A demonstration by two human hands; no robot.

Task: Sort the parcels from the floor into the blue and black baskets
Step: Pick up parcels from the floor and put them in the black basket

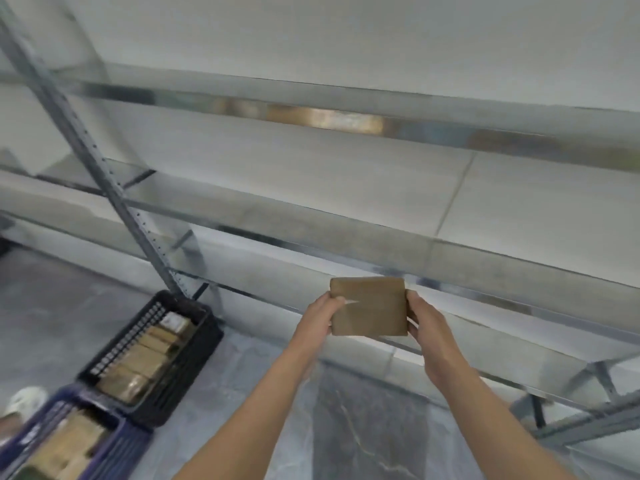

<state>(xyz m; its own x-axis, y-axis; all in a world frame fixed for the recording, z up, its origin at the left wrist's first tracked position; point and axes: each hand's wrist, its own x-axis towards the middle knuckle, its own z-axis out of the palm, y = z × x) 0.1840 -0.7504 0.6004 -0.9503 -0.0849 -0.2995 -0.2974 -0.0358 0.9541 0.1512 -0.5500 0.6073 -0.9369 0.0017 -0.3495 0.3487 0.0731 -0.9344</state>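
far down to the left of the left hand (pixel 320 317), the blue basket (pixel 130 443) and then the black basket (pixel 188 372) hold stacked parcels (pixel 145 365). left hand and right hand (pixel 426 325) grip the brown parcel (pixel 369 306) between them by its ends, long axis left-right, broad face toward the person. metal shelving (pixel 311 233) stands just beyond.

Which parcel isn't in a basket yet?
The parcel held up between the left hand and right hand. The others lie in the black basket and blue basket.
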